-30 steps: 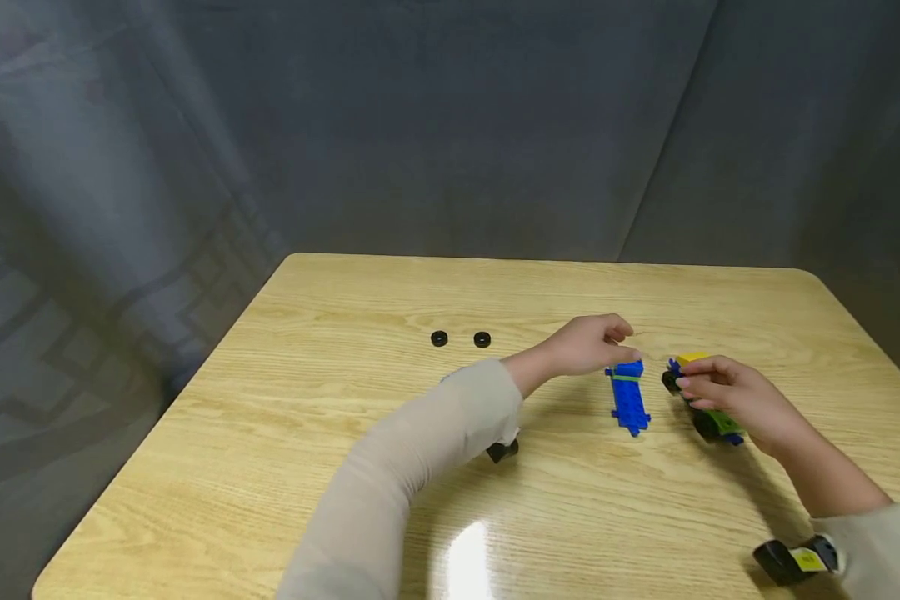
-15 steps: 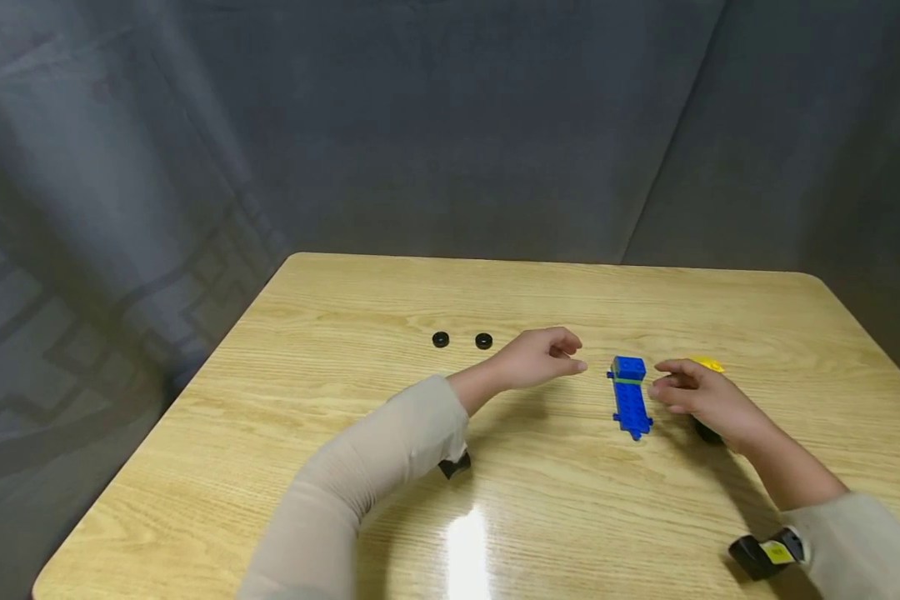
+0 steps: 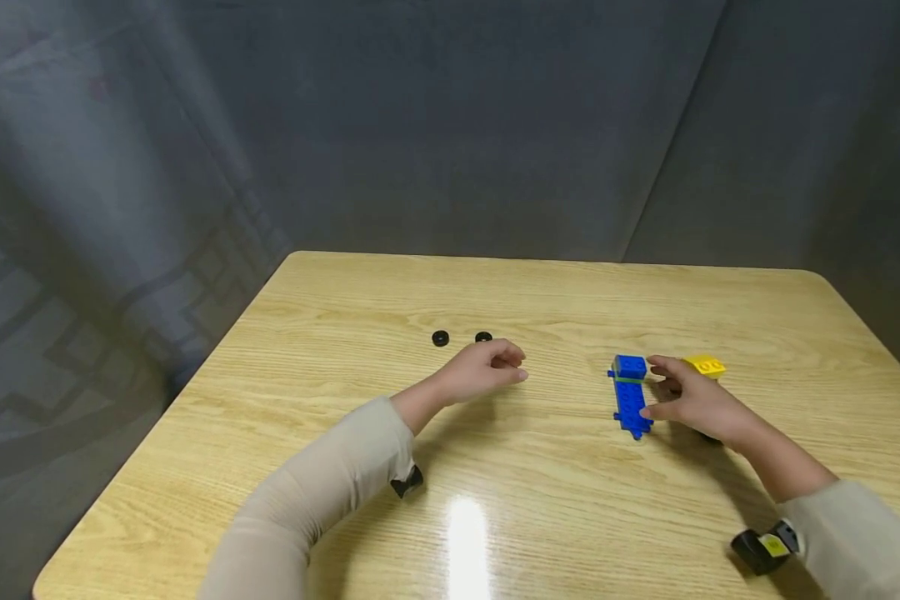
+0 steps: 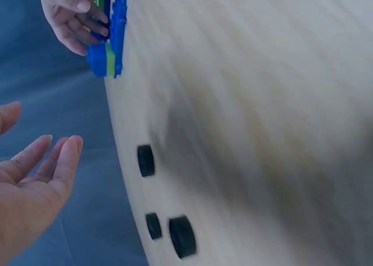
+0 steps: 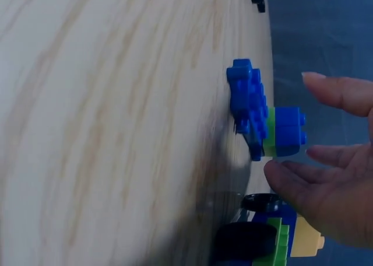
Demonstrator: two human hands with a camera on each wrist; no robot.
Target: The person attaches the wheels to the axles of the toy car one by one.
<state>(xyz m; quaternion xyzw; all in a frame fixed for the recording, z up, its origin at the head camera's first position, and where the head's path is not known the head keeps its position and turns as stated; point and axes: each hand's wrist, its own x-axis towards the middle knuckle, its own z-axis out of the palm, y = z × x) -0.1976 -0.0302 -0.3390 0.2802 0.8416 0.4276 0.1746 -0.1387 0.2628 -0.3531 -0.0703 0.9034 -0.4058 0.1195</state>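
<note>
Empty, fingers loosely parted, the right hand (image 3: 699, 406) hovers beside a blue toy base (image 3: 629, 402) at the surface's (image 3: 562, 517) three o'clock, long axis twelve-to-six, raised end twelve, mostly hiding a toy car (image 3: 705, 365). The left hand (image 3: 474, 373), relaxed, empty, partly covers a wheel (image 3: 483, 336); open room lies toward six, the far edge (image 3: 547, 262) at twelve.

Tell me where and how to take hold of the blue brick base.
Probably best pinched across the sides of the raised blue block at its far end, coming from above and right: that block stands up from the low, flat base, and the right hand is beside it.
</note>
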